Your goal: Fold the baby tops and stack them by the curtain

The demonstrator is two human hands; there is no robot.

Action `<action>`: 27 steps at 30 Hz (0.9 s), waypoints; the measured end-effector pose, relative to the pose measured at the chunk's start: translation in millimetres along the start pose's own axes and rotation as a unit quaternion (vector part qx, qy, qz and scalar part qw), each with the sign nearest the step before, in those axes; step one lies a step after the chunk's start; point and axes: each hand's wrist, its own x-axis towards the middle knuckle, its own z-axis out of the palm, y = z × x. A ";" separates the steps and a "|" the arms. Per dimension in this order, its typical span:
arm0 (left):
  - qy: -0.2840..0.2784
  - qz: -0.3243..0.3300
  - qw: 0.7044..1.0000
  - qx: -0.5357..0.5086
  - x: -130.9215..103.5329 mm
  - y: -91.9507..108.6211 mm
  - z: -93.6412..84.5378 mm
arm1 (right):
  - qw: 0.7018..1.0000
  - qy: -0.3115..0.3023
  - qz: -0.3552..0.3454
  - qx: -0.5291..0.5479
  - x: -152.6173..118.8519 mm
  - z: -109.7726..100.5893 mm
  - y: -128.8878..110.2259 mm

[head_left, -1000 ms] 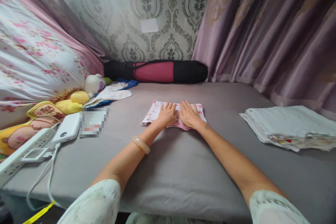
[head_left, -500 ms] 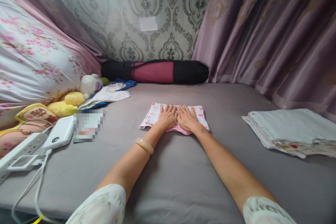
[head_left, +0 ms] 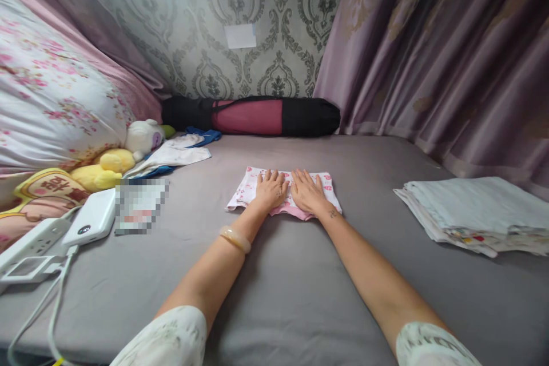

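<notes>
A small folded cloth (head_left: 284, 193), white with a pink print and a pink edge along its near side, is pressed flat on the grey bed (head_left: 291, 286) beneath both hands. The left hand (head_left: 270, 190) is laid palm down on the left half of the cloth, its grip apart with the fingers stretched out and nothing clasped; a pale bangle (head_left: 235, 238) is worn on that wrist. The right hand (head_left: 306, 193) is laid palm down just beside it on the right half, its grip likewise apart and flat, the two hands nearly touching at the thumbs. The cloth's corners are seen to the outside of each hand and its far edge just beyond the fingertips. Well to the right of the right hand a stack of folded pale cloths (head_left: 476, 209) is set on the bed. Well to the left of the left hand a white power bank (head_left: 89, 224) is seen, with soft toys (head_left: 128, 151) beyond it. Far beyond both hands a black and red roll bag (head_left: 253, 116) is laid against the wall.
</notes>
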 end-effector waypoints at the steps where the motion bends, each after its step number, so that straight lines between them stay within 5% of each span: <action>1: 0.009 -0.009 1.000 0.003 -0.2 -2.3 0.5 | 1.000 0.015 0.012 -0.006 -0.8 -0.2 2.0; 13: 0.011 -0.028 1.000 0.007 -1.8 -10.1 2.0 | 0.998 -0.004 0.058 -0.006 0.3 3.6 11.9; 18: 0.042 -0.081 0.995 0.027 -3.3 -20.4 -0.9 | 0.994 0.050 0.098 -0.021 -2.1 3.5 23.1; 27: 0.001 -0.125 0.992 -0.009 -2.7 -31.2 -3.7 | 0.993 0.027 0.117 -0.002 0.1 3.2 32.9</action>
